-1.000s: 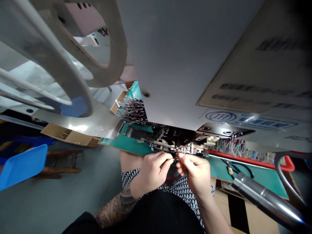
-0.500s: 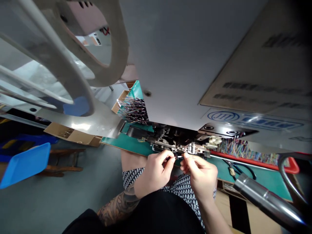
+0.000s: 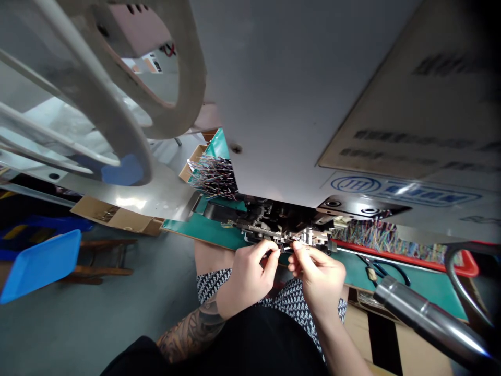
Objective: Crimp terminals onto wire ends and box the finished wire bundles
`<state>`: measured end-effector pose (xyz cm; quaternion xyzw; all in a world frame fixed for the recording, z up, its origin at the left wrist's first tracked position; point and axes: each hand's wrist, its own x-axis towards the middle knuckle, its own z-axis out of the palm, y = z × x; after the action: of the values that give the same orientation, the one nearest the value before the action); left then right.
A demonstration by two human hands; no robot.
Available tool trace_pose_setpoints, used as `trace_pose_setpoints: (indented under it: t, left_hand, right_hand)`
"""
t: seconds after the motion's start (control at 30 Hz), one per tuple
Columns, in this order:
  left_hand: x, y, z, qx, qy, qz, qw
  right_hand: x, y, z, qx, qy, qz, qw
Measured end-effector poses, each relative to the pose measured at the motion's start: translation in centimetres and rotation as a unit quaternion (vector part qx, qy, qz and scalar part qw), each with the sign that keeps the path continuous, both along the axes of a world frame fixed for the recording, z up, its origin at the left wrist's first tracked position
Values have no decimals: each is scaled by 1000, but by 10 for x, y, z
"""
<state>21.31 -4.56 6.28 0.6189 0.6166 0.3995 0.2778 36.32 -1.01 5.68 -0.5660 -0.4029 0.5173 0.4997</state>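
My left hand [image 3: 252,269] is closed in a pinch, thumb against bent forefinger, just in front of the machine's metal working parts [image 3: 274,232]. Close beside it on the right, my right hand [image 3: 319,271] pinches as well, its thumb and forefinger touching the front of those parts. Between the two sets of fingertips shows a short, thin pale wire [image 3: 287,249]. A small dark bit sits at the left fingertips. The wire's ends are hidden by my fingers.
The machine's large grey housing [image 3: 274,104] hangs over my hands. Wire bundles [image 3: 215,177] lie at left; more wires fill a red tray [image 3: 465,266] at right. Dark-handled pliers [image 3: 395,271] and a metal tube [image 3: 422,313] are right. A blue stool [image 3: 47,266] stands left.
My right hand has shifted slightly left and up, towards the metal parts. The left hand stays almost in place, still pinched.
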Motion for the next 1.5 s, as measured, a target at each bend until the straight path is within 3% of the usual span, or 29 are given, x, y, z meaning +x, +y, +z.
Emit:
trace_pose_setpoints:
  t: [0.13,0.23,0.33,0.4,0.5,0.57,0.73,1.0,1.17,1.33,1.4,1.5]
  left_hand:
    - [-5,1,3,-21,-7,-33,999]
    - [-14,-1,2,-56,-126,-100,985]
    - [-22,-6,-4,-103,-343,-125,925]
    - [-24,-8,-10,-123,-453,-102,877]
    - [-20,-11,-18,-142,-524,-68,837]
    - [-16,-11,-21,-163,-535,-56,827]
    - [-10,-13,-23,-171,-509,-37,843]
    - [-8,-19,-25,-115,-447,-20,887]
    - [-5,-22,-28,-118,-410,-44,903]
    - [2,-19,-23,-137,-374,-107,911]
    - [0,-20,-22,-182,-331,-149,914]
    - [-11,-21,-25,-222,-238,-194,925]
  right_hand:
    - [1,-7,3,13,-23,-1,1000]
    - [13,-18,-4,56,-8,32,998]
    - [28,-29,-16,85,19,103,991]
    - [32,-35,-23,55,-2,197,979]
    - [26,-41,-26,-7,-18,328,944]
    - [17,-44,-25,-15,-15,341,940]
    - [7,-47,-23,6,11,263,965]
    - [15,-50,-35,-64,151,136,977]
    - [24,-46,-32,-3,56,219,974]
    - [41,-47,-27,71,-60,257,962]
    - [64,-45,-27,59,-95,281,953]
    - [128,-33,-25,31,-130,320,938]
